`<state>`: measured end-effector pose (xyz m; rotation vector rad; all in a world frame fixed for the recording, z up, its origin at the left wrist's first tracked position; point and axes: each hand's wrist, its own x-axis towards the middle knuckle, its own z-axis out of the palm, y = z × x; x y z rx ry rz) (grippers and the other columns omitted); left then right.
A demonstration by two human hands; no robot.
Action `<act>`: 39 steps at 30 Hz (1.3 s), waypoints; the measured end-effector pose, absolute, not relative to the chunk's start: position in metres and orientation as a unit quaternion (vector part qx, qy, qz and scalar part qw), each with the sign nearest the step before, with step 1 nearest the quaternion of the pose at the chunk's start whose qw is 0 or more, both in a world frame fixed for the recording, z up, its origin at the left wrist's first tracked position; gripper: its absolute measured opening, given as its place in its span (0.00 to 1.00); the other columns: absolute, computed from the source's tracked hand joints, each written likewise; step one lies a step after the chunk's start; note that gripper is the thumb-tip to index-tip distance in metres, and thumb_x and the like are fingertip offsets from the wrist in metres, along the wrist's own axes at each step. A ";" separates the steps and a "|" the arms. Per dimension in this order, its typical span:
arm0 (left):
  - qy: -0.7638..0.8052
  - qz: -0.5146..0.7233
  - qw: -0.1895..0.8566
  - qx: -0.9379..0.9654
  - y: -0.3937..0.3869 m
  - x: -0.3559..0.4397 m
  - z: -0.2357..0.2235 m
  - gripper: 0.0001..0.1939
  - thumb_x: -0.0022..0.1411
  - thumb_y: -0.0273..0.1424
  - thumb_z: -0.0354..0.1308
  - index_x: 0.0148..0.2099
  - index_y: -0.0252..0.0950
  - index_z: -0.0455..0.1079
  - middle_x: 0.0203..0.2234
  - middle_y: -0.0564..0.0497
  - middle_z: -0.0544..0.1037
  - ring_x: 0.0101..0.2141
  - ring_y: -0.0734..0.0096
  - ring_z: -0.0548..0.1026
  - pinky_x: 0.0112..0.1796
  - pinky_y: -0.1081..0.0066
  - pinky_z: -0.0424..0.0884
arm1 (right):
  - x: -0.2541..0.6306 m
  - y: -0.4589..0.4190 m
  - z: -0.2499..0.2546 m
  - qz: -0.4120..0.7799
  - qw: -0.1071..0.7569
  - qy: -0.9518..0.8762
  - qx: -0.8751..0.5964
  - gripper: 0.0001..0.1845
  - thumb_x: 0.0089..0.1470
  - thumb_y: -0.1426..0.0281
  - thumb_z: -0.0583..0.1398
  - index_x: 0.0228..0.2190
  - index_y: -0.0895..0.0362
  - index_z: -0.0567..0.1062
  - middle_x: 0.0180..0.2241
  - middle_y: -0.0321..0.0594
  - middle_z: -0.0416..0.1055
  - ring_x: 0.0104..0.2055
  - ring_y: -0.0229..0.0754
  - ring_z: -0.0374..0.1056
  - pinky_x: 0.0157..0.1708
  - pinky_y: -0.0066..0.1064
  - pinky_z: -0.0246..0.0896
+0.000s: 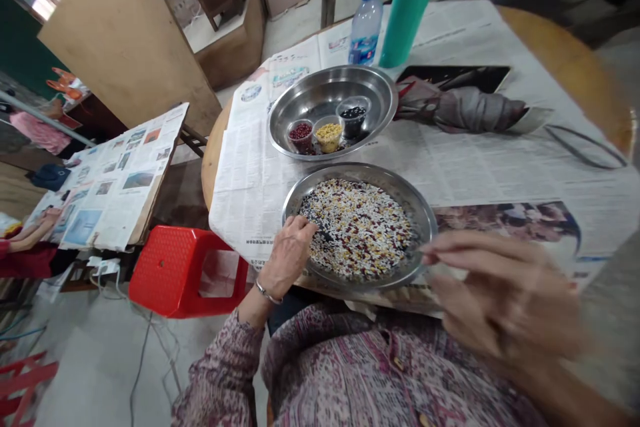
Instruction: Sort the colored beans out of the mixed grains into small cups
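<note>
A round steel tray (434, 230) holds a spread of white grains mixed with dark red, yellow and black beans (357, 227). At its left edge, my left hand (290, 250) reaches over the rim with fingers bent together and fingertips down at the mix; what they pinch, if anything, is hidden. My right hand (500, 287) is raised just off the tray's right rim and blurred by motion. Its thumb and forefinger look pinched together, the held thing too small to name. Behind sits a steel basin (333, 83) with cups of red beans (301, 137), yellow beans (329, 137) and black beans (353, 119).
Newspaper (250, 180) covers the round table. A water bottle (366, 23), a green bottle (411, 7), a folded umbrella (465, 108) and a dark flat device (485, 77) stand or lie behind. A red stool (175, 270) is at left; another person's arm (37, 233) rests at a second table.
</note>
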<state>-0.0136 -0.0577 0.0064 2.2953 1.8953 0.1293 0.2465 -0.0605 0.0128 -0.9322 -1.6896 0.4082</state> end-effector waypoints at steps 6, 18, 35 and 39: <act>0.613 -0.006 0.072 0.787 -0.052 -0.012 0.009 0.13 0.67 0.19 0.51 0.47 0.36 0.73 0.44 0.47 0.76 0.47 0.64 0.71 0.49 0.65 0.73 | 0.222 -0.037 -0.012 0.158 0.564 -0.737 -0.338 0.18 0.55 0.76 0.64 0.47 0.51 0.71 0.39 0.41 0.75 0.37 0.41 0.73 0.35 0.33 0.70; 0.616 0.024 0.135 0.776 -0.031 -0.012 0.007 0.08 0.67 0.22 0.52 0.42 0.34 0.73 0.35 0.48 0.75 0.38 0.68 0.74 0.45 0.68 0.73 | 0.220 -0.045 -0.039 0.180 0.534 -0.747 -0.352 0.11 0.57 0.75 0.62 0.42 0.51 0.73 0.34 0.39 0.77 0.34 0.41 0.76 0.34 0.32 0.73; 0.455 0.595 0.662 -0.020 -0.080 0.061 0.027 0.11 0.49 0.15 0.55 0.35 0.33 0.66 0.30 0.54 0.70 0.30 0.83 0.70 0.33 0.81 0.65 | 0.222 -0.021 -0.038 0.219 0.390 -0.810 -0.378 0.07 0.62 0.70 0.57 0.36 0.53 0.77 0.34 0.40 0.79 0.34 0.43 0.75 0.35 0.34 0.71; 0.411 0.590 0.694 -0.042 -0.096 0.072 0.030 0.08 0.54 0.18 0.58 0.38 0.31 0.70 0.31 0.51 0.71 0.30 0.80 0.71 0.33 0.80 0.67 | 0.217 -0.003 -0.034 0.181 0.330 -0.853 -0.363 0.11 0.63 0.69 0.55 0.38 0.54 0.78 0.36 0.43 0.79 0.37 0.45 0.75 0.39 0.37 0.70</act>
